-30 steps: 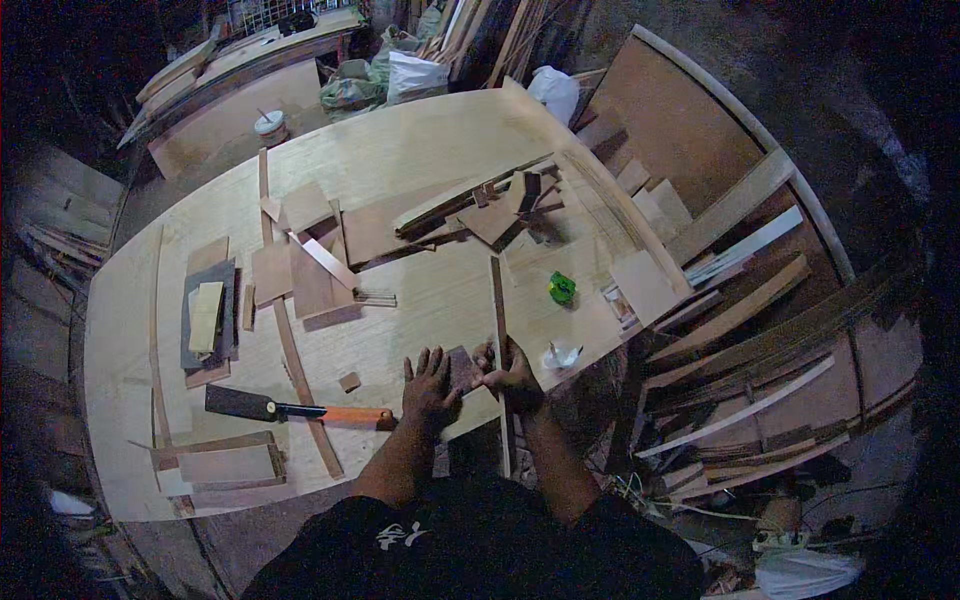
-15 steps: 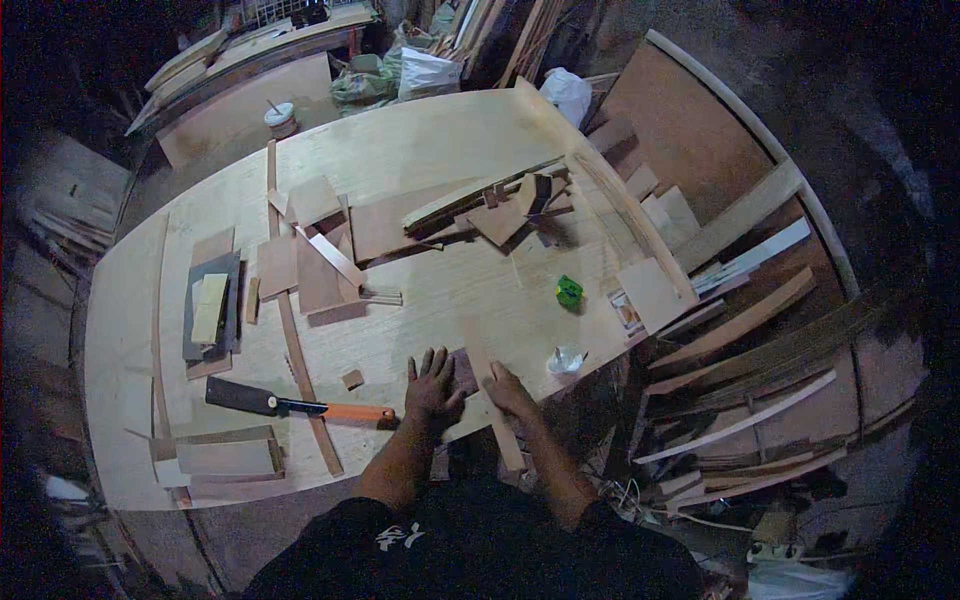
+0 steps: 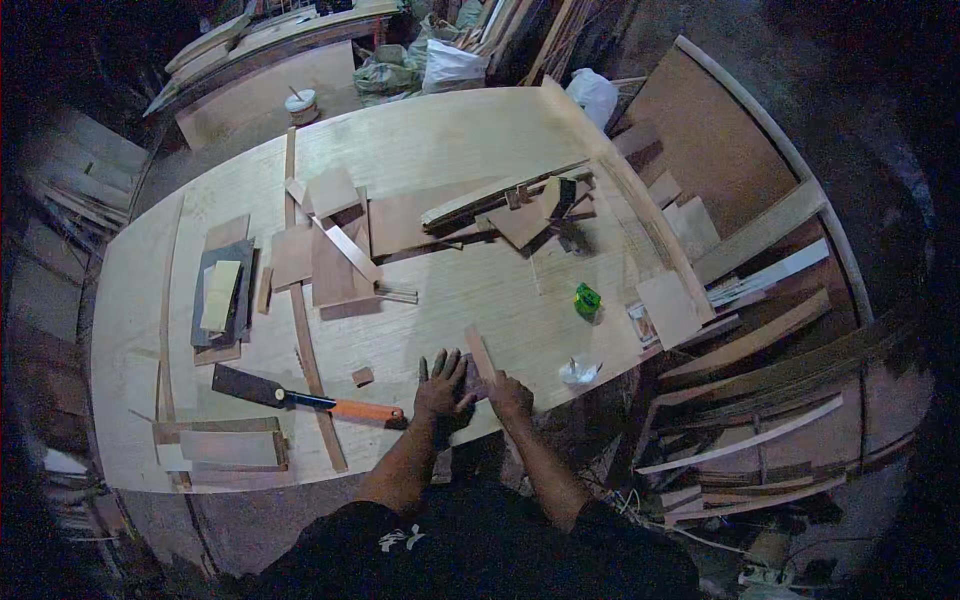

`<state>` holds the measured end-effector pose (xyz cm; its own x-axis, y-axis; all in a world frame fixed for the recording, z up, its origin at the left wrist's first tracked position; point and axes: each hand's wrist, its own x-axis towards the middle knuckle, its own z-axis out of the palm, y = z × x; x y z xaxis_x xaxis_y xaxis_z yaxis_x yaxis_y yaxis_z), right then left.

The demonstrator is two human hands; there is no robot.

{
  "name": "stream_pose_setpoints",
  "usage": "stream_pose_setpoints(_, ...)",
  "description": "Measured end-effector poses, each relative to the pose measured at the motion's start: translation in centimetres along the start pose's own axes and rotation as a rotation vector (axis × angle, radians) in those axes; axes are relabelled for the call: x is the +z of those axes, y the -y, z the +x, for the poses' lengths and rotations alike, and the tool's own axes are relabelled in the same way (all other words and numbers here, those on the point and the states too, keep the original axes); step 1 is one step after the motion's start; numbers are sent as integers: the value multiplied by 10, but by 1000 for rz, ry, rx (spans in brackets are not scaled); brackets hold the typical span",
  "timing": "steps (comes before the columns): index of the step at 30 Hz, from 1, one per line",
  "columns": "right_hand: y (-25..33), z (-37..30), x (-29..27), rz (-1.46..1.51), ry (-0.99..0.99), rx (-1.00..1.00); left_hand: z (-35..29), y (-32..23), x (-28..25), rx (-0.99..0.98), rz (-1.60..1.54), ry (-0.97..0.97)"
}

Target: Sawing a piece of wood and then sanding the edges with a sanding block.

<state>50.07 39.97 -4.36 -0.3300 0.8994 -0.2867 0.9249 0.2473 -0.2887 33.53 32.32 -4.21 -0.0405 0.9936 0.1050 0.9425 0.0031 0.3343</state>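
At the near edge of the pale wooden board (image 3: 440, 315), my left hand (image 3: 440, 390) lies flat with its fingers spread, pressing on a dark flat piece (image 3: 474, 383); its kind is hard to make out. Close beside it, my right hand (image 3: 510, 397) is closed round a narrow wooden strip (image 3: 479, 352). The strip's far end points away from me over the dark piece, and the hand hides its near part. Left of my left hand are a small brown wood block (image 3: 362, 376) and a handsaw with an orange handle (image 3: 365, 411) and a dark blade.
Stacked wood offcuts (image 3: 340, 265) lie mid-board. Further right are a green tape measure (image 3: 587, 298) and a crumpled clear plastic piece (image 3: 578, 372). A yellow block (image 3: 221, 295) rests on dark sheets at left. Long wood strips (image 3: 745, 345) lean beyond the right edge.
My right hand has turned and shifted the wooden strip away from me; its near end no longer shows below the hand. My left hand stays flat on the dark piece. The view has shifted slightly.
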Motion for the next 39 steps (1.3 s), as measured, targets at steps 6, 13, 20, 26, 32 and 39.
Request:
stream_pose_setpoints(6, -29, -37, 18, 80, 127, -25, -6, -1, -10, -33, 15, 39)
stream_pose_setpoints(13, -49, -39, 51, -44, 206, -27, -5, -5, -20, -24, 6, 73)
stream_pose_setpoints(20, 47, 87, -11, 230, -68, -48, 2, -10, -20, 14, -32, 26)
stream_pose_setpoints(26, 52, 72, -3, 112, -7, -29, -1, -8, -25, -22, -34, 24)
stream_pose_setpoints(32, -38, -64, 37, 69, -19, -105, 1, -7, -19, -7, -25, 21)
stream_pose_setpoints(39, -16, -14, 32, -96, 58, -22, -2, -3, -14, 3, -28, 12)
